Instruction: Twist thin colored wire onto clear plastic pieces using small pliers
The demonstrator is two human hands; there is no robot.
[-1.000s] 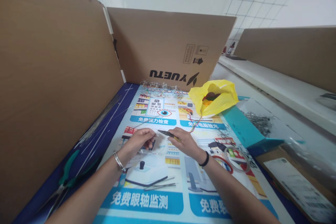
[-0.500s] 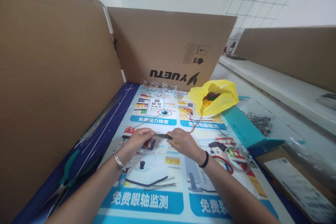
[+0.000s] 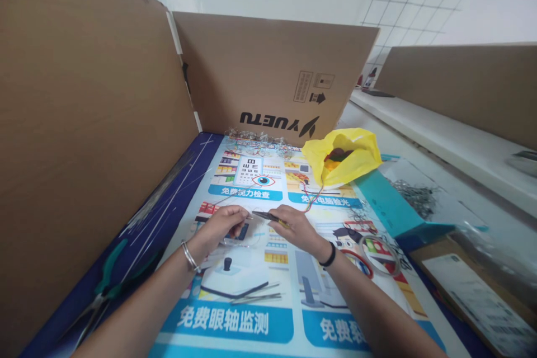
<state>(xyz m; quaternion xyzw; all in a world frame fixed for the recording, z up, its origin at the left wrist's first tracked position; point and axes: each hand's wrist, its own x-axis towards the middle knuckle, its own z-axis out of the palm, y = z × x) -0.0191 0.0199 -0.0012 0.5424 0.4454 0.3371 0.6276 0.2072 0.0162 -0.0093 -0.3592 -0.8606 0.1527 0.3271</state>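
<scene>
From here I see a crinkled yellow plastic bag [image 3: 354, 161], matt cardboard [image 3: 268, 67] behind it, dark metal pliers [image 3: 265, 215] front-left of it

Pliers [image 3: 263, 215] in right hand [image 3: 295, 226], left hand [image 3: 224, 226] near, above printed sheet [image 3: 283, 282].

Ahead of my left fingers [image 3: 236, 213], I have a lane over the flat poster [image 3: 285, 176], ending at tangled wire [image 3: 260, 143] and upright cardboard [image 3: 260, 72]. A yellow bag [image 3: 361, 159] blocks ahead-right; rings [image 3: 396, 267] lie to the right, green-handled pliers [image 3: 109, 265] to the left.
</scene>
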